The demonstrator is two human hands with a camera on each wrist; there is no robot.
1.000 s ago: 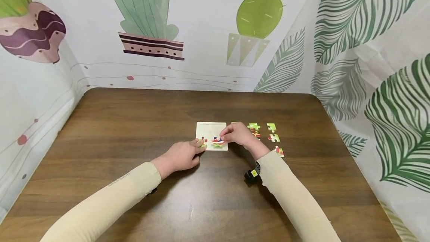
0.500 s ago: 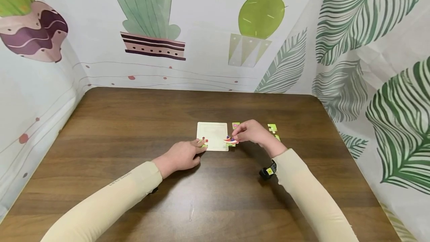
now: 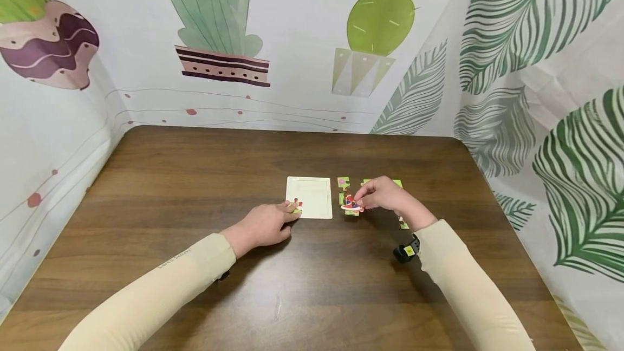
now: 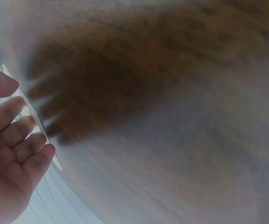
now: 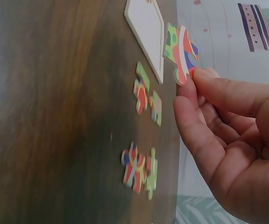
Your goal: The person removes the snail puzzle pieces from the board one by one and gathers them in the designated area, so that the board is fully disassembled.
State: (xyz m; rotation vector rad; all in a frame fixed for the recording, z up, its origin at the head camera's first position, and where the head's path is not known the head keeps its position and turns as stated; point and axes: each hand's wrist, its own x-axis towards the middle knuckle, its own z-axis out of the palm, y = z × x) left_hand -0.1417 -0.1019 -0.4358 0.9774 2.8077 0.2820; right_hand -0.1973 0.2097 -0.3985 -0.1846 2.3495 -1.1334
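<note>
My right hand (image 3: 384, 194) pinches a jigsaw piece (image 5: 182, 51) between thumb and fingertips. This piece is green, red, white and blue, and it is held above the table to the right of a square cream puzzle tray (image 3: 314, 194). At the tray's lower left corner lies another jigsaw piece (image 3: 297, 206), partly covered by the fingers of my left hand (image 3: 260, 225). In the left wrist view the left fingers (image 4: 20, 130) look relaxed, reaching over the tray's edge.
Several loose jigsaw pieces lie right of the tray, among them a green corner piece (image 3: 343, 182) and a multicoloured piece (image 5: 134, 169). My right hand hides part of them in the head view. A patterned cloth wall (image 3: 292, 107) rises behind the brown wooden table (image 3: 205, 177).
From over the tray, my right hand has moved right with the jigsaw piece, which is now over the loose pieces' side. My left hand has stayed at the tray's corner.
</note>
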